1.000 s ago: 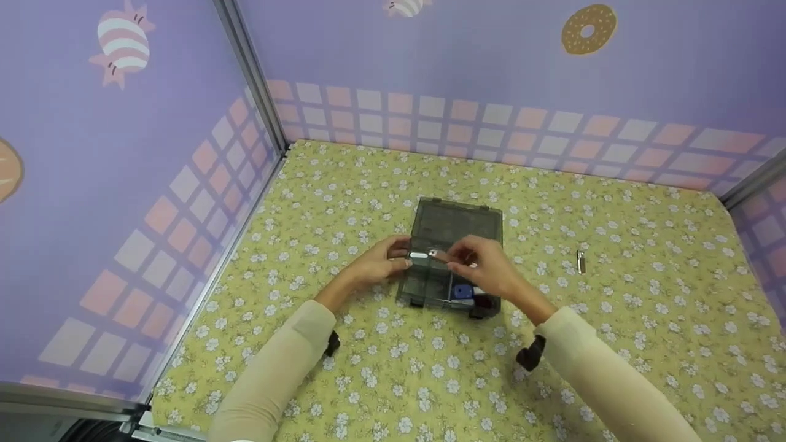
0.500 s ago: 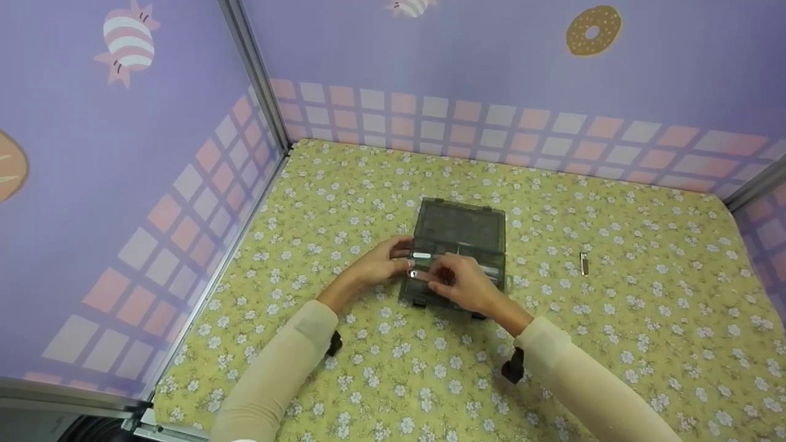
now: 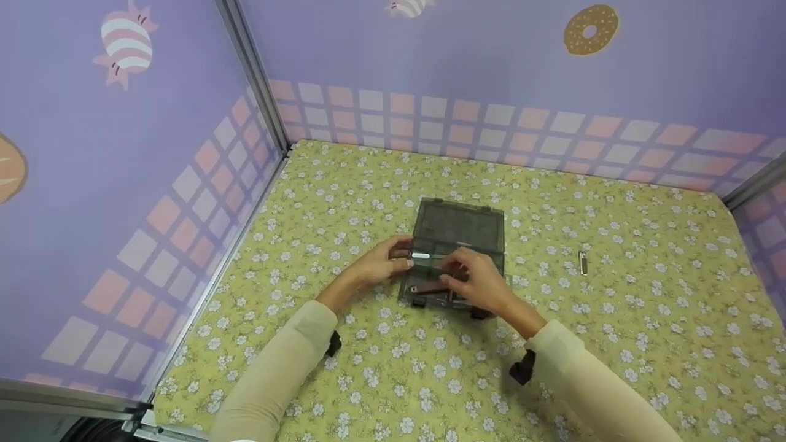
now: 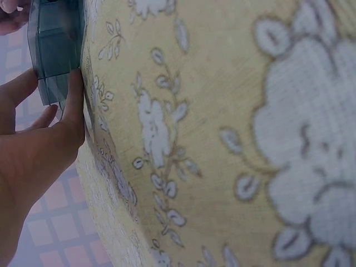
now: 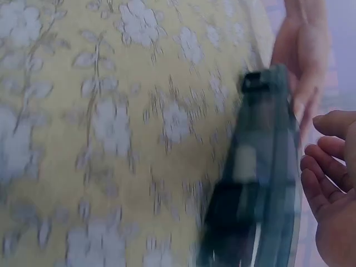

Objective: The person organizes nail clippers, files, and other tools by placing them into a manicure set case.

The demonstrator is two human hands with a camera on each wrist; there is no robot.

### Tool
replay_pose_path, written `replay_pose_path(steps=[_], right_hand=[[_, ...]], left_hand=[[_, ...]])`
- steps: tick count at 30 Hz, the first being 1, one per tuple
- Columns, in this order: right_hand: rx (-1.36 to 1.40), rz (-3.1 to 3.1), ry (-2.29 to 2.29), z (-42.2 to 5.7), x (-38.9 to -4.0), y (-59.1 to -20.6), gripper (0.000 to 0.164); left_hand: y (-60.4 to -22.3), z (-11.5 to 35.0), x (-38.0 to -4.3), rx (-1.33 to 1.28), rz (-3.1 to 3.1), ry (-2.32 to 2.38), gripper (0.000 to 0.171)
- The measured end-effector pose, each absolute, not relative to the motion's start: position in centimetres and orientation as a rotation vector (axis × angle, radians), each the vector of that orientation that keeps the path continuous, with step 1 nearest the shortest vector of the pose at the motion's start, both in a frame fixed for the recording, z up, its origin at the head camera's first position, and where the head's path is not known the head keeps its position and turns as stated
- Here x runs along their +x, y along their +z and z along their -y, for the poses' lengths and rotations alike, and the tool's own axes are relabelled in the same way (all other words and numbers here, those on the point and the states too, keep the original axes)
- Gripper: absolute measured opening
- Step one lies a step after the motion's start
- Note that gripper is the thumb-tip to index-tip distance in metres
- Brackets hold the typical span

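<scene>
A smoky see-through compartment box (image 3: 459,224) lies on the cloth with its lid raised toward the back. My left hand (image 3: 382,261) grips the box's left side between thumb and fingers, as the left wrist view also shows. A slim reddish-brown piece with a silver end (image 3: 430,288) rests in the front left compartment. Above the box's right half hovers my right hand (image 3: 479,279), fingers loosely bent and holding nothing in the right wrist view (image 5: 336,172). A small white oval piece (image 3: 421,255) sits at the back left. My right hand hides other contents.
A small silver nail clipper (image 3: 583,263) lies on the flowered yellow cloth (image 3: 645,344) to the right of the box. Purple printed panels (image 3: 466,61) stand behind and at the left, joined by a metal post (image 3: 252,73).
My right hand has brought the reddish-brown piece from the box's middle to the front left compartment, let it go, and drawn back slightly right. My left hand has stayed on the box.
</scene>
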State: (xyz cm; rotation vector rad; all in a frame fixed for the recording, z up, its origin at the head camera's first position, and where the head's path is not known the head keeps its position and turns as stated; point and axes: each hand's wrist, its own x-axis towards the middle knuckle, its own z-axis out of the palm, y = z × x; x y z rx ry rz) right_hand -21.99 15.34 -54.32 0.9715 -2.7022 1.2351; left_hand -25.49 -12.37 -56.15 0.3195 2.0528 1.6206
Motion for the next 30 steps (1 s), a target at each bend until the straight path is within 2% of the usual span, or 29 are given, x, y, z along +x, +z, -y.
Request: replay_pose_path(steps=[18,30], right_hand=[[0.261,2.757,1.293,-32.1,-23.7,-54.6,0.032],[-0.051,2.771,1.227,-37.4,-23.0,-55.5,0.045]], left_hand=[[-56.0,12.2,-25.4,0.329,-2.098,1.581,0.066],[-56.0,12.2,-25.4,0.366,-2.098,1.599,0.066]])
